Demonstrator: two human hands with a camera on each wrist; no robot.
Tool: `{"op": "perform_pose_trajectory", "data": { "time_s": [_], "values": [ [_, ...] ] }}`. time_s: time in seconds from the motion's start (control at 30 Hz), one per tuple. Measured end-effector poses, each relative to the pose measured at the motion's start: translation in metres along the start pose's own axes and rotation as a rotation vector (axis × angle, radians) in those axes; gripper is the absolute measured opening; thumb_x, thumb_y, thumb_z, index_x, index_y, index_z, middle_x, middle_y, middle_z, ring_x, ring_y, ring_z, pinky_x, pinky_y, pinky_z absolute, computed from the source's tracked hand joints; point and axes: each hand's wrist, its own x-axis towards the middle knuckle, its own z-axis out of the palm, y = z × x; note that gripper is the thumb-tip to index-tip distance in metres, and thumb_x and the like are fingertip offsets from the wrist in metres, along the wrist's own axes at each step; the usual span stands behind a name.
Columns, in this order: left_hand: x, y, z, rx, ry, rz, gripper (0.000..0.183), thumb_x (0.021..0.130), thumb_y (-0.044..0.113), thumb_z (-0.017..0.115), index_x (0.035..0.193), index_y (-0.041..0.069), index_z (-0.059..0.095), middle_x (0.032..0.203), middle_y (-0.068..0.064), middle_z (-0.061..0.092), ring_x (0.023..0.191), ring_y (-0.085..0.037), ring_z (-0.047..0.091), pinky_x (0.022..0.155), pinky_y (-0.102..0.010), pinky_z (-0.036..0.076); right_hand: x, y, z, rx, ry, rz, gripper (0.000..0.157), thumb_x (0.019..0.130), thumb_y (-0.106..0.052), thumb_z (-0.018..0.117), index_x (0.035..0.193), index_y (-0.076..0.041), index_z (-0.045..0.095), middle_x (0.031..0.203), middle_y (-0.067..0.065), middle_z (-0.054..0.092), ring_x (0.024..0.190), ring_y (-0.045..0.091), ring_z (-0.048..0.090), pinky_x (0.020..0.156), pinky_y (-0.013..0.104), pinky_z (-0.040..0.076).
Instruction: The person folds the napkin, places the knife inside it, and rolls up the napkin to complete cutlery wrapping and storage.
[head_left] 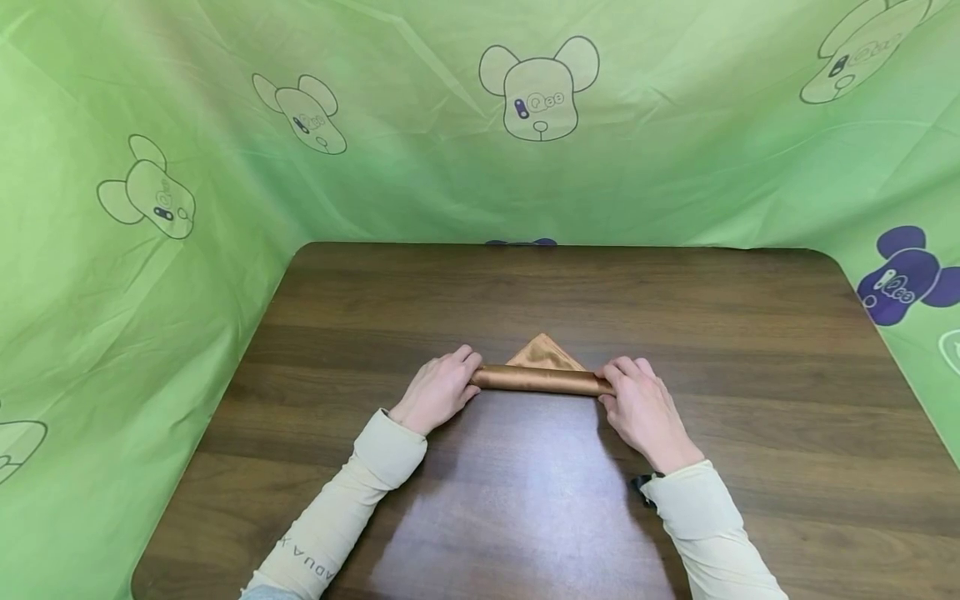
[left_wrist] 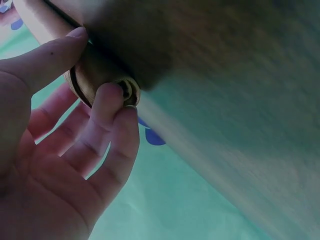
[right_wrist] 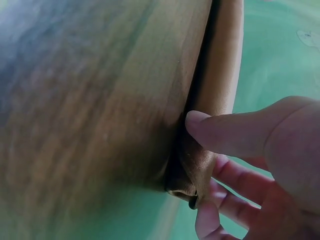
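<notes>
A shiny copper-brown cloth (head_left: 542, 380) lies rolled into a tube across the middle of the table, with a flat triangular corner (head_left: 546, 353) sticking out on the far side. My left hand (head_left: 441, 387) grips the tube's left end, thumb on the near side and fingers round the far side. In the left wrist view, fingertips press at the coiled open end (left_wrist: 129, 91) of the roll. My right hand (head_left: 641, 406) pinches the right end between thumb and fingers. The right wrist view shows the thumb (right_wrist: 220, 131) on the cloth near its folded end (right_wrist: 184, 192).
The dark wood-grain table (head_left: 420, 292) has rounded far corners. A green curtain (head_left: 420, 183) printed with cartoon bear heads hangs behind it and along its left side. Light reflects off the tabletop between the two forearms.
</notes>
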Motion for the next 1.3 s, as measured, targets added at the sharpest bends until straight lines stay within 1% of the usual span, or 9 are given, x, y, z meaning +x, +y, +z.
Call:
{"op": "perform_pose_trajectory", "data": {
  "time_s": [0.27,0.43,0.67,0.87,1.1,1.3],
  "values": [
    [-0.0001,0.0007,0.0004,0.024,-0.011,-0.006,0.023,0.078,0.023,0.068,0.095,0.014,0.055,0.091,0.001,0.054,0.068,-0.020,0.058,0.057,-0.033,0.046,-0.0006,0.0004,-0.0020,0.004,-0.037,-0.007,0.024,0.071,-0.007,0.067,0.095,-0.005,0.063,0.093,0.007,0.060,0.088,0.027,0.049,0.071,0.043,0.042],
    [-0.0003,0.0010,0.0011,0.019,-0.015,-0.006,0.020,0.080,0.023,0.065,0.094,0.013,0.056,0.090,0.001,0.054,0.068,-0.020,0.057,0.057,-0.033,0.046,-0.0015,0.0005,-0.0036,0.003,-0.057,-0.006,0.024,0.074,-0.008,0.066,0.097,-0.005,0.063,0.095,0.007,0.060,0.088,0.027,0.049,0.071,0.043,0.042],
    [-0.0016,0.0007,0.0003,0.014,-0.010,0.001,0.016,0.082,0.022,0.062,0.094,0.013,0.056,0.089,0.001,0.054,0.068,-0.019,0.057,0.058,-0.033,0.046,-0.0030,-0.0001,-0.0055,0.015,-0.097,0.032,0.025,0.077,-0.011,0.063,0.102,-0.008,0.062,0.098,0.005,0.061,0.092,0.026,0.049,0.071,0.045,0.040],
    [-0.0023,-0.0012,0.0009,-0.007,-0.019,-0.002,0.014,0.084,0.021,0.059,0.095,0.013,0.056,0.087,0.002,0.054,0.066,-0.016,0.055,0.057,-0.032,0.045,-0.0036,-0.0003,-0.0060,0.024,-0.108,0.051,0.025,0.079,-0.014,0.061,0.104,-0.009,0.061,0.100,0.005,0.062,0.091,0.025,0.049,0.070,0.044,0.039],
    [-0.0026,-0.0026,0.0035,-0.064,-0.017,-0.030,0.019,0.088,0.021,0.054,0.105,0.015,0.048,0.086,0.003,0.056,0.062,-0.015,0.056,0.052,-0.030,0.043,-0.0023,0.0002,-0.0048,0.042,-0.122,0.091,0.022,0.085,-0.017,0.056,0.105,-0.009,0.058,0.099,0.006,0.063,0.090,0.025,0.049,0.070,0.044,0.039],
    [-0.0027,-0.0031,0.0053,-0.065,-0.021,-0.050,0.013,0.090,0.023,0.051,0.101,0.016,0.049,0.084,0.004,0.055,0.063,-0.015,0.055,0.053,-0.030,0.043,-0.0012,0.0000,-0.0031,0.064,-0.124,0.113,0.019,0.085,-0.017,0.054,0.103,-0.011,0.056,0.097,0.005,0.064,0.087,0.024,0.050,0.070,0.044,0.039]
  ]
}}
